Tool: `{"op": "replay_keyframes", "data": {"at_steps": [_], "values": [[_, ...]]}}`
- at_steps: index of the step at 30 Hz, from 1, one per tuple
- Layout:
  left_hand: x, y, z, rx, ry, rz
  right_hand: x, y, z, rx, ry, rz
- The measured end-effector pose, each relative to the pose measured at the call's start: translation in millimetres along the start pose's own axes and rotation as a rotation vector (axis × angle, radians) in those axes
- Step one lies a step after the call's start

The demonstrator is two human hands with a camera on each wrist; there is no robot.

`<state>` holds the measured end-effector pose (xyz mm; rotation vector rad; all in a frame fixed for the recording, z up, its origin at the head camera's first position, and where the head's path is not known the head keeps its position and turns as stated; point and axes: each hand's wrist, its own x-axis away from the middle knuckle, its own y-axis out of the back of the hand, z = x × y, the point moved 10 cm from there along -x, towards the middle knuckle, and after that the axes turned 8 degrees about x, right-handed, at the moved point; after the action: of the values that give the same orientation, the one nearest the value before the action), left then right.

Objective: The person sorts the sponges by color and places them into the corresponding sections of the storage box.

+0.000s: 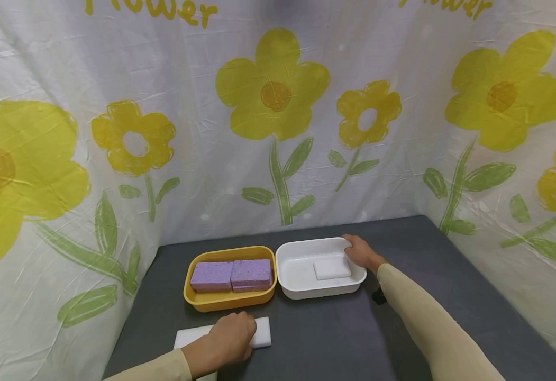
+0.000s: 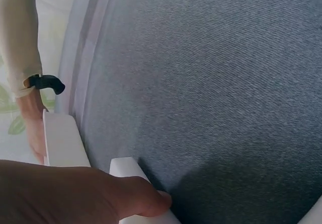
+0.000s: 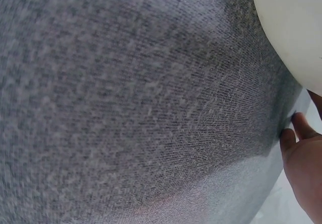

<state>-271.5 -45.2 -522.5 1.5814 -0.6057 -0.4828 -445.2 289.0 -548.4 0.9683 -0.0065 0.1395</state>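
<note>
My left hand (image 1: 230,334) grips a long white sponge block (image 1: 262,333) low over the dark table, its thumb pressed along the side in the left wrist view. Part of the block is hidden under the hand. Below it, the end of another white block (image 1: 208,377) shows at the frame's lower edge. My right hand (image 1: 361,251) holds the far right corner of a white plastic tray (image 1: 322,292), fingers at its rim. Inside that tray lies one white sponge block (image 1: 331,268). The tray's pale outer wall (image 3: 297,27) curves beside the right fingers in the right wrist view.
Left of the white tray, and right up against it, stands a yellow tray (image 1: 230,305) with purple sponge blocks (image 1: 251,272), side by side and some stacked. A white curtain with yellow flowers (image 1: 278,98) rises behind the dark cloth-covered table (image 1: 316,338) and along both sides.
</note>
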Motion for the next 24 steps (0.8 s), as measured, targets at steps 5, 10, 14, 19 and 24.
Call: {"op": "replay_keyframes", "data": {"at_steps": [5,10,14,19,24], "values": [[-2.1,8.6,-5.9,0.025,-0.015,-0.005,1,0,2,-0.005,0.009,0.006],[-5.3,26.8,-21.8,0.036,-0.062,-0.031,2,0,2,-0.016,0.0,0.013],[-8.6,44.2,-35.8,0.044,-0.109,-0.057,3,0,2,-0.009,-0.009,0.015],[-14.7,66.4,-43.8,0.046,-0.145,-0.114,2,-1,0,-0.006,-0.017,0.018],[-25.2,86.3,-44.2,0.062,-0.131,-0.16,3,0,3,0.001,-0.012,0.018]]}}
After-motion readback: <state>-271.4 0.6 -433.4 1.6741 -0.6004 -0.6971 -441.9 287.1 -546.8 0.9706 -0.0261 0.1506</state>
